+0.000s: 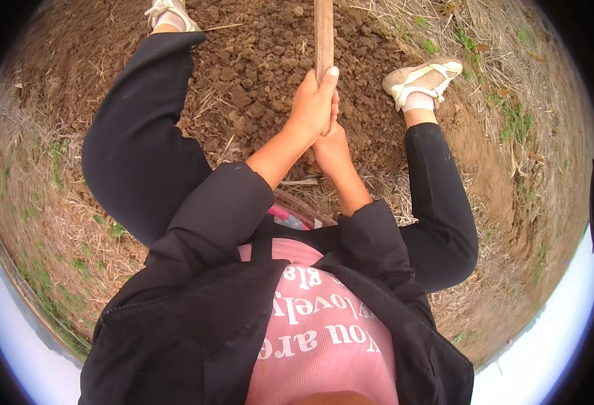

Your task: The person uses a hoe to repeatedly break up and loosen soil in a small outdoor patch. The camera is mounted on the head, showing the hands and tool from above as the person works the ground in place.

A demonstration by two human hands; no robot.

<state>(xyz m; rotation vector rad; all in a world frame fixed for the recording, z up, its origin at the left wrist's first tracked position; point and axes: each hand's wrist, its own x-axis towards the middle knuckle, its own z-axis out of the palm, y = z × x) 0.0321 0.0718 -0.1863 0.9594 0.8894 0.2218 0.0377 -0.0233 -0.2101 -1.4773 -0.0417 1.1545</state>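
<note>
Both my hands grip a long wooden handle (324, 38) that runs up past the top edge of the view; whatever tool head it has is out of sight. My left hand (313, 104) is wrapped around the shaft higher up, its thumb lying along the wood. Just below it, my right hand (332, 147) closes around the lower end of the handle, touching the other hand. Beneath the shaft lies loose, clumped brown soil (256, 76).
My legs are spread, one beige shoe (173, 12) at the upper left and a soil-covered one (423, 83) at the right. Dry straw (484, 40) and green weeds (517, 119) cover the ground at the right. Something colourful with a brown edge (297, 210) shows below my forearms.
</note>
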